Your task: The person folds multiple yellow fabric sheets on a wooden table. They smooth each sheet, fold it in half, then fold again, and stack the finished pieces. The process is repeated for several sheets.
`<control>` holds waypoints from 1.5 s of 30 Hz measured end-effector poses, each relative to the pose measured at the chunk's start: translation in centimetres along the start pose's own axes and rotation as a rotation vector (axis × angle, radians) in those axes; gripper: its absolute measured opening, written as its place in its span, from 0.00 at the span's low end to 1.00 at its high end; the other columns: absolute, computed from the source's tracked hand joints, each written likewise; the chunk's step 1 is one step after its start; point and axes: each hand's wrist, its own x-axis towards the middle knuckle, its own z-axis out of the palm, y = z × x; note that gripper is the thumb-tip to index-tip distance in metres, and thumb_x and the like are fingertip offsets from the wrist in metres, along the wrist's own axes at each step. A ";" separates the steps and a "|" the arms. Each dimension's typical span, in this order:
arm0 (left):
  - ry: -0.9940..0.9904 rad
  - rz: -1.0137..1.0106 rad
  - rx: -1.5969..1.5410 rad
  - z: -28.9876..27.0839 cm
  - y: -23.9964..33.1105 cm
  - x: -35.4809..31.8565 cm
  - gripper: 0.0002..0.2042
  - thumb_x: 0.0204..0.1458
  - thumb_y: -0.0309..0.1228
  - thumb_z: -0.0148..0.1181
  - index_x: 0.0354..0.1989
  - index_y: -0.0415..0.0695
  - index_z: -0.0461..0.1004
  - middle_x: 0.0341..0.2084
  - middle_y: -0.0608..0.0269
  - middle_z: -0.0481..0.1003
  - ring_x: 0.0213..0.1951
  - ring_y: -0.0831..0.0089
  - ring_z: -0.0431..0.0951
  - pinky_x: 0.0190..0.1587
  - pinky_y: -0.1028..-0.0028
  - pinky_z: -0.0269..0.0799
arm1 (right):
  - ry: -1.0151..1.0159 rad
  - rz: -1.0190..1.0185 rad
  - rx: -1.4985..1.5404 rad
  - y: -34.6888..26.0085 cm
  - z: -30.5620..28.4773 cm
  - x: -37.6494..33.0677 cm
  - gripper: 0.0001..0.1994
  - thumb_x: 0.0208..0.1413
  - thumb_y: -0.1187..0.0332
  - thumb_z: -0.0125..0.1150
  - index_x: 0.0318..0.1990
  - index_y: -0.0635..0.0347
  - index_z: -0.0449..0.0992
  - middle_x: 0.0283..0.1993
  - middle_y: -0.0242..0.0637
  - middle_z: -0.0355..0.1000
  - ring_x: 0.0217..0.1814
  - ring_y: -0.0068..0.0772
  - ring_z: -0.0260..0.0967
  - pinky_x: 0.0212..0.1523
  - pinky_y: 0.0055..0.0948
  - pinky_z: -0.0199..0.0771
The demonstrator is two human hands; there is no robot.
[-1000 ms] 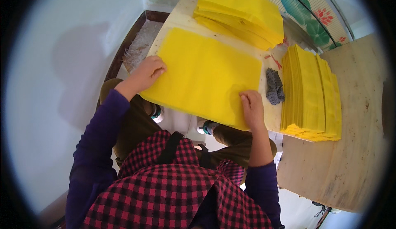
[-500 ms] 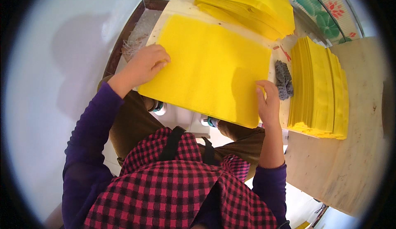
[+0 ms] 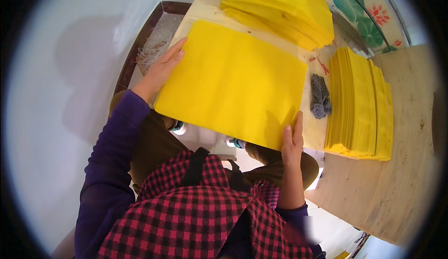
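Observation:
A rectangular yellow fabric-like piece (image 3: 238,81), possibly a stack of sheets, lies flat before me, its near edge jutting past the table edge over my lap. My left hand (image 3: 161,70) rests along its left edge, fingers stretched out, thumb close to the top surface. Against the right edge, near the close corner, is my right hand (image 3: 292,142), its fingers straight and pointing away from me. Both hands touch the sides; neither has its fingers wrapped round the piece. How far the fingers reach underneath is hidden.
Behind lies a thick pile of folded yellow fabric (image 3: 280,11). To the right, another yellow stack (image 3: 357,105) shows its many layers, with a crumpled dark grey cloth (image 3: 320,95) beside it. Small red scraps (image 3: 322,65) lie on the pale wooden table (image 3: 410,165). A white wall (image 3: 70,133) borders the left.
My left hand has moved up along the left edge and straightened. My right hand has dropped lower, its fingers now laid along the right edge. The yellow piece has barely shifted.

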 end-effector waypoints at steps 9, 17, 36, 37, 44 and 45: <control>0.084 0.004 -0.216 0.3 -1.3 0.8 0.22 0.62 0.33 0.51 0.63 0.43 0.62 0.59 0.62 0.65 0.60 0.73 0.64 0.61 0.75 0.58 | 0.065 0.066 0.034 -0.1 -0.4 -0.4 0.27 0.65 0.65 0.49 0.67 0.68 0.53 0.69 0.52 0.54 0.71 0.43 0.53 0.68 0.34 0.50; 0.046 0.307 0.286 -1.7 -2.5 2.1 0.13 0.60 0.25 0.50 0.53 0.43 0.71 0.54 0.60 0.68 0.60 0.68 0.64 0.62 0.71 0.58 | 0.067 -0.086 0.056 -2.1 -1.2 1.2 0.15 0.63 0.67 0.51 0.54 0.65 0.69 0.56 0.45 0.67 0.60 0.41 0.63 0.63 0.34 0.58; 0.042 -0.028 -0.660 -0.1 -1.9 7.3 0.31 0.66 0.50 0.32 0.70 0.43 0.45 0.70 0.56 0.47 0.69 0.66 0.49 0.69 0.68 0.46 | 0.145 0.171 0.121 -0.8 -1.0 3.9 0.25 0.65 0.67 0.49 0.67 0.62 0.56 0.71 0.46 0.51 0.73 0.40 0.48 0.69 0.35 0.47; 0.021 -0.039 -0.660 0.1 -1.8 7.4 0.31 0.66 0.51 0.32 0.70 0.43 0.44 0.70 0.55 0.47 0.69 0.66 0.49 0.69 0.67 0.46 | 0.144 0.217 0.173 -0.8 -0.9 3.7 0.25 0.65 0.66 0.49 0.67 0.63 0.55 0.71 0.46 0.51 0.73 0.40 0.47 0.69 0.35 0.47; 0.055 -0.079 -0.821 0.3 -1.0 7.4 0.28 0.66 0.42 0.42 0.69 0.39 0.48 0.67 0.53 0.54 0.66 0.67 0.56 0.66 0.71 0.53 | 0.135 0.210 0.256 0.2 -0.8 3.4 0.25 0.64 0.70 0.49 0.67 0.65 0.56 0.68 0.48 0.55 0.71 0.39 0.52 0.68 0.34 0.51; 0.059 -0.085 -0.816 0.2 -1.0 7.3 0.28 0.66 0.41 0.42 0.69 0.38 0.49 0.66 0.53 0.55 0.65 0.68 0.57 0.65 0.71 0.54 | 0.136 0.199 0.253 0.4 -0.9 3.4 0.24 0.63 0.71 0.49 0.66 0.65 0.57 0.67 0.47 0.57 0.69 0.38 0.55 0.66 0.33 0.54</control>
